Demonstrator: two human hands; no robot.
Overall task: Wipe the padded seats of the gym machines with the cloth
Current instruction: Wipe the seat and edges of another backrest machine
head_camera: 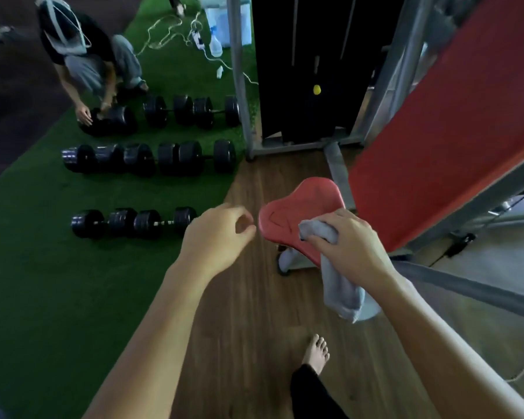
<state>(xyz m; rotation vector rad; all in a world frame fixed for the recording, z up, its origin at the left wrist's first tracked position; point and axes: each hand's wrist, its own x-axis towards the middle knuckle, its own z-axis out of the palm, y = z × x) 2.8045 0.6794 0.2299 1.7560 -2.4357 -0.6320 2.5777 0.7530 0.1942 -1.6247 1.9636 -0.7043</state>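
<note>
At the near edge of the red seat (300, 207), your right hand (350, 237) is gripping the grey cloth (338, 285); your left hand (217, 234) is hovering beside it, loosely curled and holding nothing.

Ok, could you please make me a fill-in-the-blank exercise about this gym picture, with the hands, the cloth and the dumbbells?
1. The right hand grips the grey cloth on the ____ seat.
2. The left hand holds ____.
3. The dumbbells lie on the ____ turf.
Missing words: red; nothing; green.
</note>
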